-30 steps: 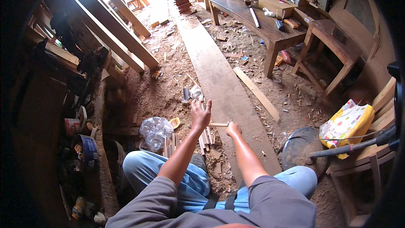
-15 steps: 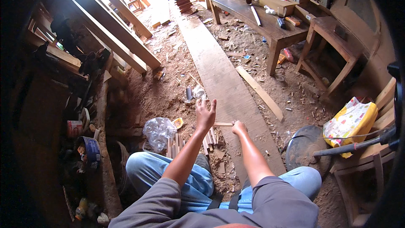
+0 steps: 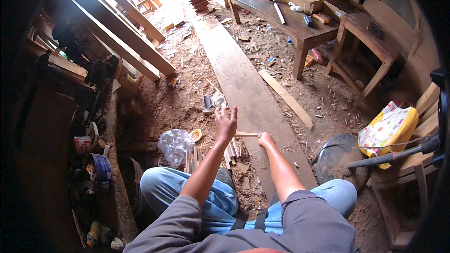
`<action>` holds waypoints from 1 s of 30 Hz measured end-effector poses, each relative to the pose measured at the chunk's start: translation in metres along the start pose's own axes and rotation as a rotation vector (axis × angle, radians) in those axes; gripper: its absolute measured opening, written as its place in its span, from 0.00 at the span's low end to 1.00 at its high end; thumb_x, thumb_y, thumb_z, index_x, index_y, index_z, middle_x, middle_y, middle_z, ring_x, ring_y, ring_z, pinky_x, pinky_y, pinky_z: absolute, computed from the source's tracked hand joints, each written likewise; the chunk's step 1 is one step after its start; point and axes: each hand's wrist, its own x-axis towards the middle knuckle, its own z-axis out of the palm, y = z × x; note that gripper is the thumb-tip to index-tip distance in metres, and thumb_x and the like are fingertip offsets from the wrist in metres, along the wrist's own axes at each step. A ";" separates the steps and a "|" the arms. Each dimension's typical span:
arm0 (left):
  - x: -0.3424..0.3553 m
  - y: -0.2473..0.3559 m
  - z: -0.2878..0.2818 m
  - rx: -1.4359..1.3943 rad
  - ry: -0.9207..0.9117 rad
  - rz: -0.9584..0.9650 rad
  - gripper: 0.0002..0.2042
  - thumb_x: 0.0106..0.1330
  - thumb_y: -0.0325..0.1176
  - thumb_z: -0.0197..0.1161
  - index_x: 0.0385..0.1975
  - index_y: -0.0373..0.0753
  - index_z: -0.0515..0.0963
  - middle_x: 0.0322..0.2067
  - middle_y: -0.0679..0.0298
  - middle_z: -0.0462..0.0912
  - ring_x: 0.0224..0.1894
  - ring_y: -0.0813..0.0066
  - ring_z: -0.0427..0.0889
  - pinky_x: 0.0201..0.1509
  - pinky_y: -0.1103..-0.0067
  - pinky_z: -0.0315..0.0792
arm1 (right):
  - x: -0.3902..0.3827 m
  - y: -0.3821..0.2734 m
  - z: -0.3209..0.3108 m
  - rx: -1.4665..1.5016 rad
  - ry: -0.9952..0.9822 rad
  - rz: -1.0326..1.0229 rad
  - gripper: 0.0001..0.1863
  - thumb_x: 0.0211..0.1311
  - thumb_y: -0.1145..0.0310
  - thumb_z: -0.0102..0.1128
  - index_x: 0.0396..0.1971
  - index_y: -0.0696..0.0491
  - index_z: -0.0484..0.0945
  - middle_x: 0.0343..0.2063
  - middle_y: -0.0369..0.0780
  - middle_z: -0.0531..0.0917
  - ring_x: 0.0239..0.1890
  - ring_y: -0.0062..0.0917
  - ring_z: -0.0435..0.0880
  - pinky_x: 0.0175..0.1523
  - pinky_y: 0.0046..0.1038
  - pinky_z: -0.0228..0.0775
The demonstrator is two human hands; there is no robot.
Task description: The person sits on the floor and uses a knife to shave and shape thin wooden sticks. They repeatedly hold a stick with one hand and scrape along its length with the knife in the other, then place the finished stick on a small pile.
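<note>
My right hand [image 3: 266, 139] is closed around one end of a short, thin wooden strip [image 3: 246, 134] above the long plank [image 3: 243, 84]. The strip points left, and its far end comes close to my left wrist. Raised beside it, my left hand [image 3: 226, 124] has its fingers stretched up and apart, with nothing seen in it. Below my left forearm lie several cut wooden strips [image 3: 193, 159], partly hidden by my arm and knee. A crumpled clear plastic bag [image 3: 175, 147] rests to their left.
A longer loose slat [image 3: 287, 98] lies right of the plank. Ahead on the right stand a wooden table [image 3: 286, 18] and a stool-like frame [image 3: 370, 37]. A yellow patterned bag [image 3: 389, 131] sits at the right. Leaning beams [image 3: 112, 26] and a round blue tin [image 3: 99, 171] are on the left.
The view has shifted slightly. My left hand's fingers are still up and apart, and my right hand keeps its hold on the strip, with little movement in either.
</note>
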 end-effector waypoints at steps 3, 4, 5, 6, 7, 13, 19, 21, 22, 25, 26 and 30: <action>-0.002 0.004 0.004 -0.016 0.009 0.030 0.31 0.69 0.57 0.51 0.50 0.28 0.73 0.62 0.36 0.59 0.64 0.43 0.63 0.66 0.59 0.61 | -0.004 0.005 0.009 0.028 0.062 -0.041 0.17 0.67 0.59 0.51 0.49 0.49 0.80 0.49 0.47 0.82 0.54 0.40 0.80 0.55 0.39 0.73; -0.002 0.005 0.005 -0.010 0.006 0.015 0.31 0.69 0.57 0.51 0.50 0.27 0.73 0.62 0.36 0.59 0.64 0.43 0.63 0.66 0.60 0.61 | -0.005 0.008 0.014 0.069 0.061 -0.032 0.18 0.68 0.56 0.48 0.50 0.49 0.79 0.49 0.49 0.81 0.54 0.41 0.80 0.56 0.40 0.72; -0.003 0.004 0.006 -0.005 0.012 0.013 0.31 0.69 0.56 0.51 0.50 0.27 0.74 0.62 0.36 0.59 0.64 0.43 0.63 0.66 0.60 0.61 | -0.005 0.009 0.020 0.121 0.075 -0.028 0.20 0.69 0.53 0.46 0.51 0.48 0.79 0.49 0.50 0.81 0.54 0.43 0.79 0.57 0.41 0.71; -0.003 0.003 0.007 0.005 0.033 0.010 0.31 0.69 0.56 0.52 0.50 0.27 0.74 0.62 0.36 0.59 0.64 0.43 0.64 0.66 0.60 0.61 | -0.005 0.012 0.025 0.159 0.081 -0.011 0.22 0.71 0.50 0.43 0.51 0.47 0.78 0.50 0.51 0.80 0.54 0.44 0.79 0.58 0.42 0.70; -0.002 0.001 0.008 -0.009 0.043 0.008 0.30 0.69 0.56 0.53 0.48 0.28 0.75 0.61 0.37 0.61 0.64 0.44 0.63 0.67 0.61 0.60 | -0.002 0.012 0.030 0.217 0.122 0.025 0.19 0.69 0.53 0.46 0.53 0.41 0.78 0.49 0.49 0.81 0.54 0.43 0.79 0.57 0.40 0.71; 0.003 -0.012 0.007 0.019 0.070 0.029 0.27 0.69 0.54 0.53 0.47 0.30 0.76 0.59 0.40 0.64 0.64 0.46 0.63 0.67 0.61 0.59 | 0.027 0.030 0.047 0.258 0.082 -0.083 0.20 0.65 0.61 0.51 0.57 0.31 0.76 0.50 0.47 0.81 0.55 0.41 0.79 0.58 0.37 0.70; 0.006 -0.011 0.002 0.019 0.000 -0.035 0.32 0.70 0.57 0.50 0.51 0.26 0.74 0.63 0.39 0.59 0.65 0.45 0.63 0.67 0.59 0.60 | 0.036 0.031 0.032 0.269 0.020 -0.027 0.21 0.63 0.60 0.52 0.57 0.31 0.75 0.54 0.46 0.79 0.58 0.40 0.77 0.60 0.38 0.68; 0.009 -0.012 -0.003 0.049 -0.007 -0.050 0.33 0.70 0.57 0.49 0.52 0.25 0.73 0.63 0.38 0.59 0.65 0.45 0.63 0.68 0.58 0.60 | 0.032 0.026 0.027 0.267 0.009 0.016 0.21 0.64 0.60 0.52 0.57 0.30 0.75 0.54 0.46 0.79 0.57 0.39 0.77 0.59 0.38 0.69; 0.009 -0.013 -0.004 0.063 -0.016 -0.066 0.33 0.70 0.57 0.49 0.53 0.25 0.72 0.63 0.38 0.59 0.64 0.44 0.63 0.68 0.58 0.60 | 0.029 0.025 0.026 0.261 -0.002 0.021 0.20 0.65 0.59 0.52 0.57 0.30 0.76 0.54 0.46 0.79 0.57 0.39 0.78 0.59 0.38 0.69; 0.012 -0.015 -0.005 0.038 -0.014 -0.088 0.33 0.70 0.57 0.49 0.54 0.25 0.71 0.62 0.38 0.59 0.64 0.44 0.64 0.66 0.57 0.63 | 0.023 0.024 0.026 0.288 -0.002 0.006 0.19 0.66 0.58 0.51 0.55 0.28 0.77 0.54 0.45 0.79 0.56 0.39 0.78 0.58 0.38 0.70; 0.013 -0.015 -0.004 0.037 -0.014 -0.084 0.33 0.70 0.57 0.49 0.53 0.26 0.71 0.62 0.38 0.59 0.64 0.44 0.64 0.66 0.57 0.63 | 0.022 0.025 0.027 0.294 -0.005 0.029 0.18 0.66 0.58 0.51 0.54 0.27 0.77 0.54 0.45 0.79 0.56 0.39 0.79 0.57 0.38 0.70; 0.014 -0.016 -0.003 0.042 -0.049 -0.061 0.34 0.70 0.57 0.50 0.54 0.24 0.71 0.63 0.38 0.59 0.64 0.44 0.64 0.66 0.56 0.64 | 0.023 0.028 0.027 0.277 0.029 -0.038 0.18 0.66 0.58 0.51 0.54 0.24 0.77 0.54 0.44 0.79 0.55 0.39 0.79 0.57 0.38 0.71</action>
